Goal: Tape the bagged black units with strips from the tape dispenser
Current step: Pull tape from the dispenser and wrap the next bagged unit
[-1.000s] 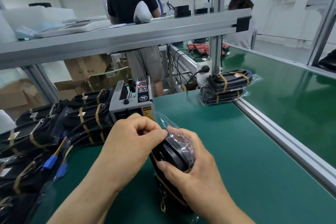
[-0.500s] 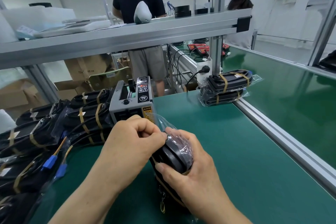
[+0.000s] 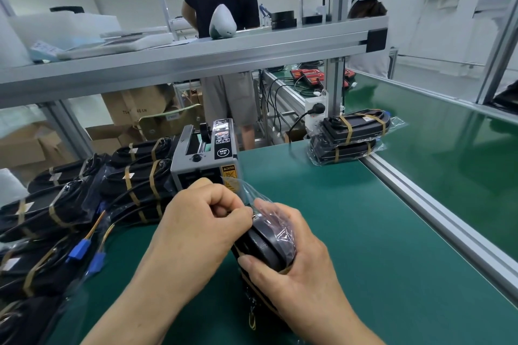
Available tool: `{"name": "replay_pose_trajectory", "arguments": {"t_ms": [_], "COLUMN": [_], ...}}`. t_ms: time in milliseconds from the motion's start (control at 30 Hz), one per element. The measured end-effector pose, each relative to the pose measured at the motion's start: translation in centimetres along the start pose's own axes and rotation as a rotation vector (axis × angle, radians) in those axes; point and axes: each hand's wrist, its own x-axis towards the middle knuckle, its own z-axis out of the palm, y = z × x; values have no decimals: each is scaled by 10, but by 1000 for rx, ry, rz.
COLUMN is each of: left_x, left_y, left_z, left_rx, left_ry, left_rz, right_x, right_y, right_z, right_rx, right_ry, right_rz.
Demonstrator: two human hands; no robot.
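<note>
While working at the green desk (image 3: pixel 350 232), holds one bagged unit (image 3: pixel 263 246) on end, near the front middle. Grips its lower right side with the right hand (image 3: pixel 291 274), thumb laid across the black face. Pinches the loose bag top (image 3: pixel 245 189) with the left hand (image 3: pixel 201 221), fingers curled tight. Has the dispenser (image 3: pixel 204 159) just behind both hands. Shows a pile (image 3: pixel 70 210) of taped units left of it, and a stack (image 3: pixel 353 134) of two far right, beside the rail (image 3: pixel 420 204).
</note>
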Motion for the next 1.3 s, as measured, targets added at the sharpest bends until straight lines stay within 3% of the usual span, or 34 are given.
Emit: {"name": "replay_pose_trajectory", "arguments": {"t_ms": [500,1067,1300], "left_x": [-2,-6,-7], "left_y": [5,1,-2], "left_z": [-4,-1,-6], "left_rx": [-113,102,134], "left_ry": [-53,38,-5], "left_rz": [-31,18,-28], "right_x": [0,-2,-4], "right_y": [1,3,2], "right_z": [1,4,7], "right_rx": [4,-20,-34], "right_ry": [-6,-8,-24], "right_rz": [5,-9,-18]}}
